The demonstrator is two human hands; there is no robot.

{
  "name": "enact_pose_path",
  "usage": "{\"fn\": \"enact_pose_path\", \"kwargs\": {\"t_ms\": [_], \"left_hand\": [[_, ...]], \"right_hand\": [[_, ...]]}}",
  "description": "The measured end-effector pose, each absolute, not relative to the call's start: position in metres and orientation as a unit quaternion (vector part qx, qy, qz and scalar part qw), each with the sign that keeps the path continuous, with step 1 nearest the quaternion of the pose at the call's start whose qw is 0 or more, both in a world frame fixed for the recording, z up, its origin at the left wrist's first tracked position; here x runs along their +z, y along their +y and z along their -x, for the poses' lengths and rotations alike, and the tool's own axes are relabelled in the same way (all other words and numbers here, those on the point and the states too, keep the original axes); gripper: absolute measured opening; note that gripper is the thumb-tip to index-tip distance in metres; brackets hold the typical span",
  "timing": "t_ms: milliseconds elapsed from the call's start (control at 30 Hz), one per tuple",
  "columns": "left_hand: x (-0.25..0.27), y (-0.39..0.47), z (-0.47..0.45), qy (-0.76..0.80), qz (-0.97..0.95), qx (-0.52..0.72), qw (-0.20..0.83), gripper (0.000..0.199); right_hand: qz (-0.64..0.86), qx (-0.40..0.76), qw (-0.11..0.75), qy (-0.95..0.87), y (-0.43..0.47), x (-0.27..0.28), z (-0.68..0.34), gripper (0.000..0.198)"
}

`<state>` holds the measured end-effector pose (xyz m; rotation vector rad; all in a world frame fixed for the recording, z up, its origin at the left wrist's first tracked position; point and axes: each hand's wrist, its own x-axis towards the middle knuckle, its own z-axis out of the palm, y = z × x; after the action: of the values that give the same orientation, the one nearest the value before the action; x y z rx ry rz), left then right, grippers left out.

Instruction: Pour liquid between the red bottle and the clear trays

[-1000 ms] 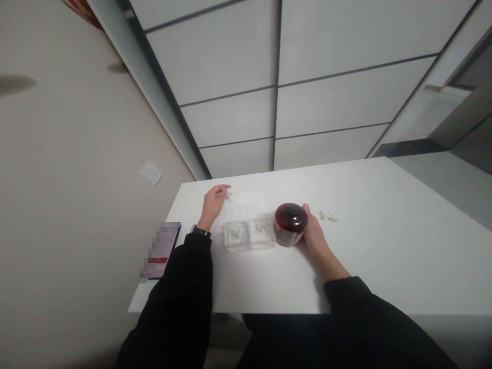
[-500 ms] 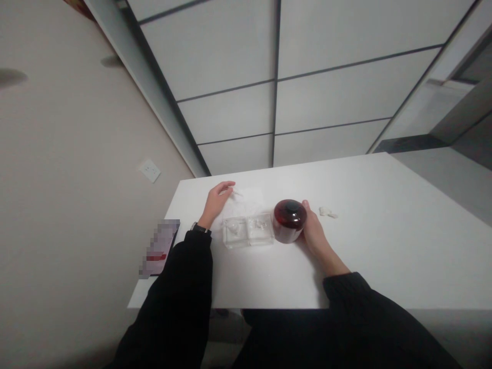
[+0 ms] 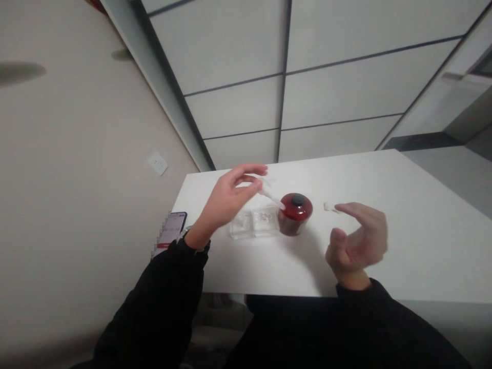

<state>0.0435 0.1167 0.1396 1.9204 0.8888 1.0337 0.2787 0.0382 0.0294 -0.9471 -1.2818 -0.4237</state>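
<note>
My left hand is raised over the table, pinching a slender whitish piece, blurred and too faint to name. Its lower end overlaps the red jar in view. The dark red glass jar with a black knob on its top stands on the table, touched by neither hand as far as I can see. Beside it on the left lies a clear two-compartment tray with clear bits inside. My right hand is held up right of the jar, empty, fingers curved and apart from the thumb.
A small crumpled white scrap lies near my right fingertips. At the left edge of the white table rests a phone with its screen lit. A wall borders the left side and a panelled white cabinet stands behind.
My right hand has let go of the jar and moved right, opening. My left hand has lifted and moved right with the whitish piece. The view has shifted slightly.
</note>
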Motion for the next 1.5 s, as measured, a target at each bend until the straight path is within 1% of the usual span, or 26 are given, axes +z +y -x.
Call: {"fn": "enact_pose_path", "kwargs": {"t_ms": [100,133,267,333,400,433,467,533,567,600,733,833,933,1033,1167,1233,1300,1400,1433,1500], "left_hand": [[0.152,0.068,-0.069,0.302,-0.762,0.349,0.454,0.028],[0.149,0.055,-0.075,0.296,-0.759,0.339,0.471,0.029],[0.130,0.025,-0.081,0.295,-0.717,0.325,0.542,0.035],[0.126,0.028,-0.074,0.283,-0.699,0.309,0.579,0.040],[0.127,0.047,-0.061,0.274,-0.714,0.283,0.579,0.040],[0.128,0.063,-0.054,0.286,-0.735,0.275,0.551,0.037],[0.127,0.083,-0.046,0.315,-0.756,0.285,0.498,0.035],[0.116,0.131,-0.030,0.433,-0.791,0.276,0.333,0.040],[0.107,0.155,-0.024,0.500,-0.798,0.237,0.239,0.042],[0.095,0.178,-0.019,0.533,-0.791,0.216,0.208,0.039],[0.042,0.237,-0.010,0.576,-0.782,0.169,0.171,0.030],[0.022,0.250,-0.007,0.574,-0.785,0.171,0.158,0.017],[0.028,0.257,0.001,0.579,-0.774,0.209,0.147,0.012],[0.051,0.259,0.011,0.591,-0.750,0.268,0.131,0.017],[0.094,0.228,0.023,0.583,-0.731,0.339,0.101,0.018],[0.117,0.193,0.030,0.569,-0.731,0.368,0.077,0.018],[0.135,0.147,0.038,0.535,-0.754,0.380,0.032,0.021],[0.146,0.069,0.048,0.517,-0.792,0.320,-0.052,0.014],[0.142,0.044,0.050,0.511,-0.806,0.291,-0.071,0.011],[0.124,0.000,0.049,0.497,-0.834,0.224,-0.086,0.014]], "right_hand": [[0.398,-0.184,0.656,-0.614,0.016,0.043,-0.258,0.059],[0.397,-0.172,0.652,-0.623,0.009,0.046,-0.252,0.059],[0.387,-0.133,0.627,-0.663,-0.009,0.055,-0.238,0.042],[0.377,-0.120,0.628,-0.670,-0.014,0.057,-0.239,0.042],[0.370,-0.123,0.635,-0.667,-0.017,0.057,-0.242,0.042],[0.371,-0.128,0.644,-0.657,-0.016,0.056,-0.245,0.040],[0.376,-0.135,0.654,-0.642,-0.015,0.054,-0.247,0.037],[0.391,-0.142,0.679,-0.605,-0.010,0.048,-0.251,0.031],[0.396,-0.137,0.693,-0.587,-0.006,0.045,-0.253,0.028],[0.402,-0.128,0.705,-0.571,-0.002,0.041,-0.255,0.026],[0.413,-0.085,0.731,-0.537,0.011,0.029,-0.262,0.022],[0.421,-0.058,0.741,-0.520,0.017,0.023,-0.267,0.020],[0.432,-0.026,0.756,-0.491,0.019,0.020,-0.270,0.017],[0.442,-0.002,0.762,-0.473,0.020,0.018,-0.271,0.015],[0.466,0.010,0.754,-0.463,0.018,0.017,-0.273,0.014],[0.487,0.030,0.748,-0.450,0.017,0.018,-0.274,0.017],[0.504,0.052,0.747,-0.431,0.016,0.019,-0.275,0.021],[0.512,0.069,0.754,-0.406,0.014,0.023,-0.275,0.026],[0.512,0.070,0.756,-0.401,0.013,0.023,-0.275,0.027],[0.514,0.072,0.756,-0.399,0.013,0.025,-0.275,0.028]]}}
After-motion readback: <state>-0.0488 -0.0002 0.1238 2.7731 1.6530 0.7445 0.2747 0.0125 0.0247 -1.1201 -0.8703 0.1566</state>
